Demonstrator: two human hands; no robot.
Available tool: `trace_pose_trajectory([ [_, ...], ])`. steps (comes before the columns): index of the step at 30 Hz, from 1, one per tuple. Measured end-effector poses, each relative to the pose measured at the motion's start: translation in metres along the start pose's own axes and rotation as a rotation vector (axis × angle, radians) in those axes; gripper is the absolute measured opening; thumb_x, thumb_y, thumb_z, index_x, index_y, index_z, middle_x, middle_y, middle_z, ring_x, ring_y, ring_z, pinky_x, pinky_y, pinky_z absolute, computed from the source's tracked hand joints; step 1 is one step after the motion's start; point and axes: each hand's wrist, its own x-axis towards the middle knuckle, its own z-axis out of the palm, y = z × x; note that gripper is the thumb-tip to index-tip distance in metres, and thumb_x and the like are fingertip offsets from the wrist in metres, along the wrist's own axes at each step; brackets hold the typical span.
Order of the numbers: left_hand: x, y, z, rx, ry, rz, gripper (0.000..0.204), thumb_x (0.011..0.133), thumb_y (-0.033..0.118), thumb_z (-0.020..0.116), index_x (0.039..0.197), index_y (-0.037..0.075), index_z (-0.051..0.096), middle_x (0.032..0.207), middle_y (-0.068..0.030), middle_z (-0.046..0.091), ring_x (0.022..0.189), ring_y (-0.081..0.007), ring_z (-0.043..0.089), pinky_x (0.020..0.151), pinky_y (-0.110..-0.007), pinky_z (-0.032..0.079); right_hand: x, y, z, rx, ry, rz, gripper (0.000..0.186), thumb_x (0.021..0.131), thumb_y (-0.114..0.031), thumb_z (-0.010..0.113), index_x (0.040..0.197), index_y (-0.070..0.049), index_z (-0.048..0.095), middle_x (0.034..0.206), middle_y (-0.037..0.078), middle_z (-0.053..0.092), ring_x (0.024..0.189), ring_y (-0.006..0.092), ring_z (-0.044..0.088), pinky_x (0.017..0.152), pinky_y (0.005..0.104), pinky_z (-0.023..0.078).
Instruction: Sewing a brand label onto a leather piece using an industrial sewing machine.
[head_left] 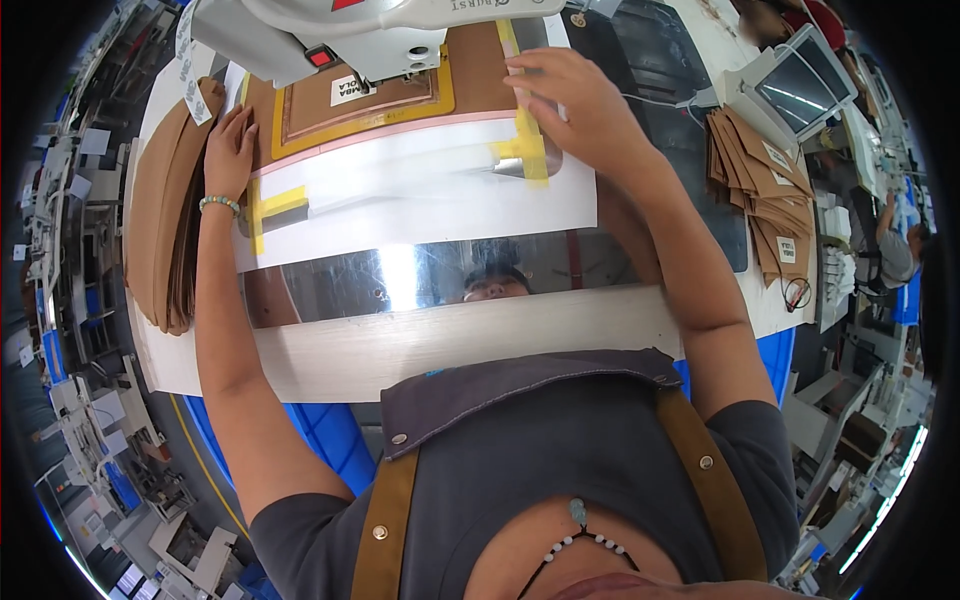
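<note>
A flat brown panel (pixel 480 85) lies under the head of a white sewing machine (pixel 390 45), with a yellow frame (pixel 440 95) pressed on it. Inside that frame sits a small white label (pixel 348 90) with dark print. My left hand (pixel 230 150) rests at the panel's left edge, fingers stretched out and holding nothing. At the right edge, beside yellow tape (pixel 530 140), my right hand (pixel 575 105) reaches with fingers apart, the fingertips at the panel's border. Both touch or nearly touch the panel. A white sheet (pixel 420 200) taped with yellow strips extends below it.
A stack of folded brown pieces (pixel 165 220) stands left of my forearm. More labelled brown pieces (pixel 765 190) lie at the right, near a small screen (pixel 805 85). A shiny metal plate (pixel 440 275) borders the near table edge (pixel 480 325). Blue material (pixel 325 440) shows beneath the table.
</note>
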Motion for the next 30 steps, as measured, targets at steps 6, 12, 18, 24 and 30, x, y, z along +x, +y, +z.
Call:
trace_pose_trajectory([
  [6,0.002,-0.03,0.004,0.038,-0.036,0.088,0.042,0.102,0.028,0.063,0.141,0.012,0.064,0.147,-0.0127,0.06,0.13,-0.0344,0.058,0.11,-0.041,0.046,0.016,-0.007,-0.023,0.001,-0.129,0.002,0.023,0.098,-0.015,0.065,0.116,-0.003,0.074,0.123,0.008,0.071,0.118,0.0275,0.063,0.1,0.0388,0.051],
  [12,0.0,-0.024,0.011,-0.035,-0.024,0.032,0.041,0.1,0.031,0.066,0.137,0.013,0.068,0.145,-0.0128,0.061,0.13,-0.0339,0.059,0.109,-0.041,0.046,0.041,-0.035,0.019,0.064,-0.122,-0.15,0.019,0.095,-0.018,0.066,0.1,-0.005,0.078,0.104,0.006,0.075,0.102,0.0257,0.067,0.092,0.04,0.054],
  [18,0.0,0.013,0.033,0.038,0.093,0.12,0.039,0.099,0.035,0.068,0.132,0.013,0.072,0.146,-0.0129,0.061,0.132,-0.0333,0.057,0.112,-0.041,0.044,0.023,-0.042,0.045,0.058,-0.124,-0.216,0.016,0.09,-0.023,0.072,0.096,-0.009,0.077,0.095,0.005,0.071,0.099,0.0231,0.064,0.082,0.0388,0.05],
  [24,0.008,0.061,0.046,-0.598,0.127,-0.138,0.023,0.095,0.026,0.075,0.102,0.005,0.078,0.145,-0.007,0.064,0.127,-0.0197,0.061,0.108,-0.029,0.044,0.021,-0.051,0.027,0.076,-0.282,-0.079,0.026,0.09,-0.028,0.075,0.099,-0.004,0.073,0.105,0.008,0.07,0.105,0.0289,0.062,0.089,0.0412,0.049],
  [30,0.017,0.108,0.06,-0.769,0.066,-0.146,0.036,0.099,0.033,0.07,0.097,-0.002,0.076,0.139,-0.0081,0.067,0.122,-0.0184,0.063,0.103,-0.028,0.045,0.021,-0.044,0.013,0.185,-0.452,0.155,0.02,0.084,-0.023,0.079,0.084,-0.005,0.071,0.089,0.011,0.07,0.089,0.0292,0.067,0.078,0.0419,0.051],
])
